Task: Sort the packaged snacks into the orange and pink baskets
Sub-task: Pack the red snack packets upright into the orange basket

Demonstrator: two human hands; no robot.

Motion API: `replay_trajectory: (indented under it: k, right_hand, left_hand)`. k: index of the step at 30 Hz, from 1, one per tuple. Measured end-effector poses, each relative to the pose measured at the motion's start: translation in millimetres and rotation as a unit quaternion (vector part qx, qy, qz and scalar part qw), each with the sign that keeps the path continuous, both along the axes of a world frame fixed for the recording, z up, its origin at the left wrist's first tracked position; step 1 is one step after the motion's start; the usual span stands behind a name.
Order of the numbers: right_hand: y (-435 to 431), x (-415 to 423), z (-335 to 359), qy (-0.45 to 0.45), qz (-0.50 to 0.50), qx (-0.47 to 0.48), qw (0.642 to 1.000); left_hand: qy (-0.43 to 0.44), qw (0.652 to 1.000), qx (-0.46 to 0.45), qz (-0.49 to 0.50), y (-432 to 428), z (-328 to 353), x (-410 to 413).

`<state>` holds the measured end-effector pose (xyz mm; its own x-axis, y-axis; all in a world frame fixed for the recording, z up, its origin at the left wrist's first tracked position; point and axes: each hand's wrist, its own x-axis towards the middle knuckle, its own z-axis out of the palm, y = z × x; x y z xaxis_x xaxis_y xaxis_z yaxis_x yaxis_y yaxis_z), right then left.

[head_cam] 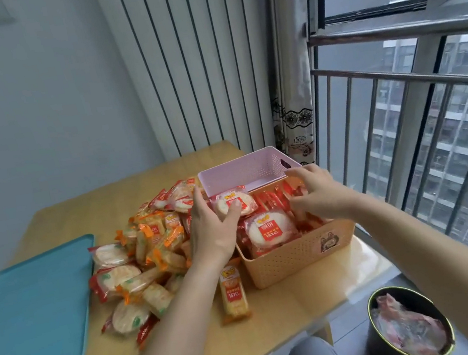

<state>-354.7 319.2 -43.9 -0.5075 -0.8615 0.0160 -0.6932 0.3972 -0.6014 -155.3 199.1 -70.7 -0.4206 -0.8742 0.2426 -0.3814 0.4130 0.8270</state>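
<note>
- Where the wooden counter (292,300) runs out at far left, a teal tray (28,317) lies flat, just beside a heap of snacks.
- Loose snack packs (146,252), round crackers and long orange-ended sticks, are piled at the counter's middle, between the tray and the baskets.
- One long snack pack (234,297) lies alone on the counter, near the orange basket's front-left corner.
- The left grip (213,226) is closed on a round cracker pack (235,204), thumb across its face, holding it over the orange basket's left rear corner.
- The pink basket (243,169) stands behind the orange one, seemingly touching it.
- The orange basket (297,256), with a cartoon sticker on its front wall, holds another round cracker pack (270,230) lying on top and a row of red packs (273,198) behind it.
- The right grip (317,191) reaches into the orange basket, fingers curved down among the red packs; whether it holds one cannot be told.
- A dark round bin (409,327) with a crumpled pink bag sits on the floor at lower right, below a window with a metal railing (425,79).
</note>
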Motion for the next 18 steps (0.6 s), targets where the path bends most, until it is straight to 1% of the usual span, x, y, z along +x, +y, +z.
replay_trajectory:
  k: [2, 3, 5, 9, 13, 14, 16, 18]
  right_hand:
    - [-5, 8, -1, 0.005, -0.010, -0.078, 0.997]
    - [-8, 12, -1, 0.024, -0.009, -0.109, 0.994]
    - [-13, 21, 2, 0.078, 0.008, -0.127, 0.989]
    - [-27, 29, 10, 0.163, 0.031, -0.061, 0.984]
    - [-49, 32, 18, 0.138, 0.036, -0.016, 0.990]
    - [-55, 34, 19, 0.136, 0.040, -0.003, 0.990]
    - [-64, 38, 22, 0.141, 0.040, 0.009, 0.989]
    - [-64, 42, 27, 0.160, 0.047, 0.033, 0.985]
  left_hand:
    - [-0.002, 1.000, -0.006, 0.001, 2, -2, 1]
    - [-0.008, 1.000, -0.008, 0.000, 3, -3, 1]
    - [-0.023, 1.000, -0.011, 0.009, 1, -3, 0]
    - [-0.058, 0.998, 0.003, 0.036, -13, -3, -4]
    - [-0.112, 0.993, 0.014, 0.025, -23, 4, -15]
    - [-0.113, 0.993, 0.014, 0.026, -26, 6, -18]
    - [-0.085, 0.995, 0.035, 0.025, -31, 9, -20]
    - [-0.065, 0.996, 0.060, 0.021, -35, 10, -22]
